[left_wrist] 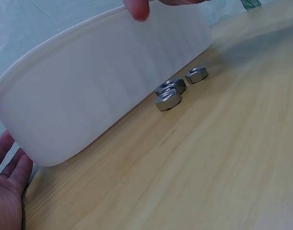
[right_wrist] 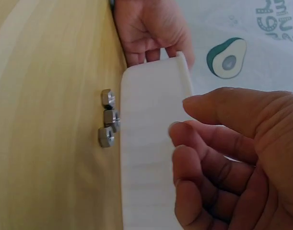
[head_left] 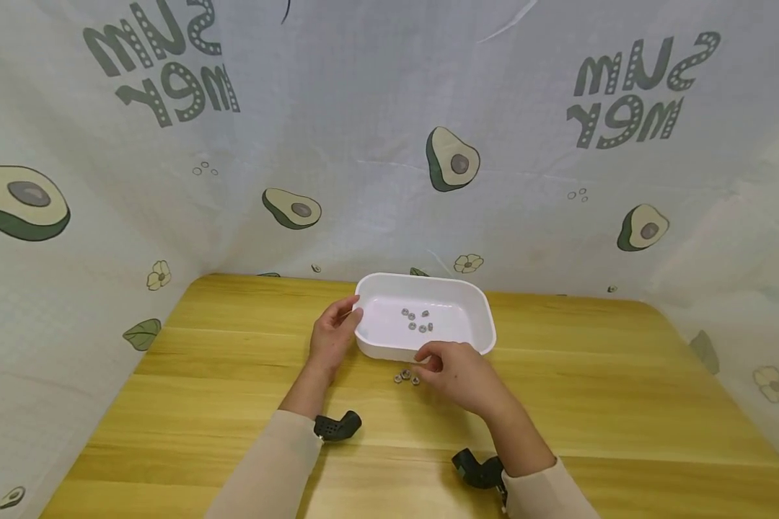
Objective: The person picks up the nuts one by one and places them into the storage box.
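A white plastic tray (head_left: 389, 353) stands on the table with several hex nuts (head_left: 412, 326) scattered on its floor. Three more hex nuts (left_wrist: 168, 98) lie close together on the wood outside its near wall. My left hand (head_left: 332, 339) holds the tray's left end, thumb at the rim and fingers against the outer wall. Over the near rim hovers my right hand (head_left: 457, 371), its fingers loosely bent. In the right wrist view, a gap separates the thumb (right_wrist: 218, 111) from the index fingertip, and nothing shows between them.
The wooden table (head_left: 234, 375) runs back to a pale curtain (head_left: 363, 144) printed with avocados, just behind the tray. Black wrist cameras sit on both wrists, one on the left (head_left: 337, 427) and one on the right (head_left: 477, 470).
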Demonstrator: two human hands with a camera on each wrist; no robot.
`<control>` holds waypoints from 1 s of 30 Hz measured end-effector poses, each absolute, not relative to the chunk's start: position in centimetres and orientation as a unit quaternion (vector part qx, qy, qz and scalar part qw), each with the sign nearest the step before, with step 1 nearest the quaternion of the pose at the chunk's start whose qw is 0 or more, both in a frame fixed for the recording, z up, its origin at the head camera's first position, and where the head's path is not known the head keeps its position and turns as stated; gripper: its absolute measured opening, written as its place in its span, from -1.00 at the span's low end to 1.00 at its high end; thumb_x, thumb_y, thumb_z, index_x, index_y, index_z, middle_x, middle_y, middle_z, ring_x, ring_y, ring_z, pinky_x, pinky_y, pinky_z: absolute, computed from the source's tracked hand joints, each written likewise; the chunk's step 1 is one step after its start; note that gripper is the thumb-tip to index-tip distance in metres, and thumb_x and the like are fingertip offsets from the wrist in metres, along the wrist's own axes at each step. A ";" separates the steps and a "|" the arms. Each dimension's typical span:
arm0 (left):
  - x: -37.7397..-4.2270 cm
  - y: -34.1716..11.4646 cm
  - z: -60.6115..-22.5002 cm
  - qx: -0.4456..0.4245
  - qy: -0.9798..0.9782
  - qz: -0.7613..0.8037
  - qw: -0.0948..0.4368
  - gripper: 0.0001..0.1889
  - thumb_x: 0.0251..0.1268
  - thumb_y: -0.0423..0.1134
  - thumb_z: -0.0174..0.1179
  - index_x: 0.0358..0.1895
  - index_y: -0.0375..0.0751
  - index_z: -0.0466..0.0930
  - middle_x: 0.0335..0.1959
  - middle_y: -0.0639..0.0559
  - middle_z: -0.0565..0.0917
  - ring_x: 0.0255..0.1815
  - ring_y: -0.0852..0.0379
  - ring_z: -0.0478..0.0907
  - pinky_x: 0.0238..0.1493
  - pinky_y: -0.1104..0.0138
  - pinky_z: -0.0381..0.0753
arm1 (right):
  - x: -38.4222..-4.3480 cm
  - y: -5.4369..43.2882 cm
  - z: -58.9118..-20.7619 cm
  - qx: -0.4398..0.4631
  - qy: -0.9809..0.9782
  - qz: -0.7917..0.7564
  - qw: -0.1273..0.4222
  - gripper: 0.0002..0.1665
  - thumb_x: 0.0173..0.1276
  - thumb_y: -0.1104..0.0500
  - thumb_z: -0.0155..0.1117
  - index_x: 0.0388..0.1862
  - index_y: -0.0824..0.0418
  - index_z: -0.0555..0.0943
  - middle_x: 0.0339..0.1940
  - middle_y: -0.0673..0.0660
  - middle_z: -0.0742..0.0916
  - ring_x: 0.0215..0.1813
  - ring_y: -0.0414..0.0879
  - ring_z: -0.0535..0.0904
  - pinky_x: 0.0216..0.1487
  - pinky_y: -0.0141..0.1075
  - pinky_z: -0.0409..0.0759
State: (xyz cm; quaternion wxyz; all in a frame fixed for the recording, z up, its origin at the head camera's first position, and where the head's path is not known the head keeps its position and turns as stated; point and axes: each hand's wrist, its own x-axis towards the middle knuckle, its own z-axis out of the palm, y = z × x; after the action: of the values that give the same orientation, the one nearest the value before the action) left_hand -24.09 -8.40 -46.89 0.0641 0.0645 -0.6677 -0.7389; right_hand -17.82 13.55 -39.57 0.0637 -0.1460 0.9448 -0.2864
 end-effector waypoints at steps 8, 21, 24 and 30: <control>-24.2 -8.2 -46.9 0.063 -0.670 -0.737 0.065 -0.60 0.43 -0.13 0.27 0.27 -0.07 0.63 0.35 -0.10 0.57 0.35 -0.05 0.50 0.40 0.11 0.52 | -17.8 13.5 -41.2 -0.151 0.955 -0.241 0.080 -0.77 0.26 0.19 0.41 -0.09 0.15 0.75 -0.50 -0.08 0.64 -0.44 -0.18 0.46 -0.31 -0.29 0.45; -23.9 -8.5 -46.9 0.066 -0.673 -0.734 0.064 -0.60 0.43 -0.12 0.26 0.28 -0.06 0.62 0.35 -0.10 0.57 0.36 -0.06 0.49 0.41 0.10 0.51 | -18.0 13.1 -42.8 -0.185 0.958 -0.215 0.050 -0.90 0.15 0.27 0.44 -0.41 0.09 0.68 -0.51 -0.11 0.63 -0.43 -0.21 0.45 -0.31 -0.30 0.47; -24.0 -8.4 -47.0 0.065 -0.674 -0.733 0.064 -0.60 0.43 -0.13 0.26 0.28 -0.06 0.62 0.34 -0.10 0.57 0.35 -0.06 0.50 0.40 0.10 0.51 | -17.9 13.1 -42.8 -0.193 0.958 -0.209 0.045 -0.88 0.13 0.28 0.43 -0.44 0.09 0.66 -0.52 -0.12 0.60 -0.45 -0.23 0.44 -0.34 -0.34 0.44; -24.1 -8.4 -46.9 0.068 -0.672 -0.734 0.068 -0.61 0.43 -0.14 0.26 0.26 -0.08 0.63 0.33 -0.10 0.59 0.35 -0.05 0.51 0.40 0.10 0.51 | -17.8 13.1 -42.7 -0.198 0.956 -0.212 0.050 -0.90 0.13 0.27 0.44 -0.44 0.12 0.66 -0.53 -0.11 0.59 -0.45 -0.23 0.43 -0.35 -0.35 0.43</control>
State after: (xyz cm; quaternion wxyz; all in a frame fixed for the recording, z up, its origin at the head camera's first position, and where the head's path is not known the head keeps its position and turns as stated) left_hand -24.08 -8.35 -46.89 0.0681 0.0680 -0.6718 -0.7345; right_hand -17.84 13.08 -42.67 0.0503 -0.1978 0.9556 -0.2125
